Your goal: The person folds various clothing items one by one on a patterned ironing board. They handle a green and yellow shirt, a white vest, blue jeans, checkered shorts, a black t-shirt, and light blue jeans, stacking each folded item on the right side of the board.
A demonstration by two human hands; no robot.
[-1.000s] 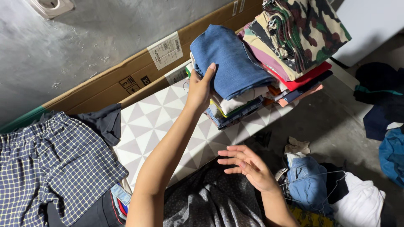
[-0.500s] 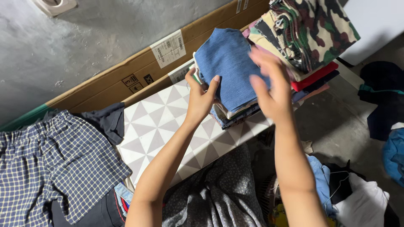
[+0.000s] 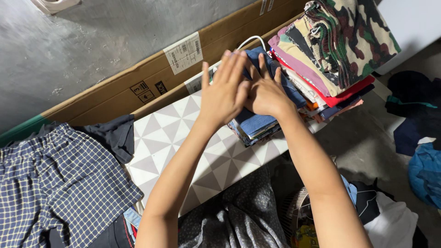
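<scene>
We're looking down on the patterned board [image 3: 183,147] with its grey and white triangles, running from lower left to upper right along the long cardboard box [image 3: 115,87] by the wall; on its far end sits the tall stack of folded clothes [image 3: 330,59], camouflage piece on top; just beside that, nearer us, the shorter pile with the folded blue denim piece [image 3: 257,121] on top, and that's where the action is.

Both our hands are on it; the left hand [image 3: 225,92] lies flat, fingers together and stretched, partly over the back of the right hand [image 3: 266,94], whose fingers are spread and pressing down; neither closes round anything, so it's palms on cloth, no clamp.

We judge this to be the pressing and squaring step: the blue piece is already laid on its pile and is being flattened; the next move calls for lifting both hands straight up without dragging the top layer, since the pile's lower edge overhangs the board a little and could slip.

The blue piece's long axis seems to run from near left to far right, roughly with the board, though our hands cover much of it; the checked shorts [image 3: 55,183] lie unfolded at lower left.
</scene>
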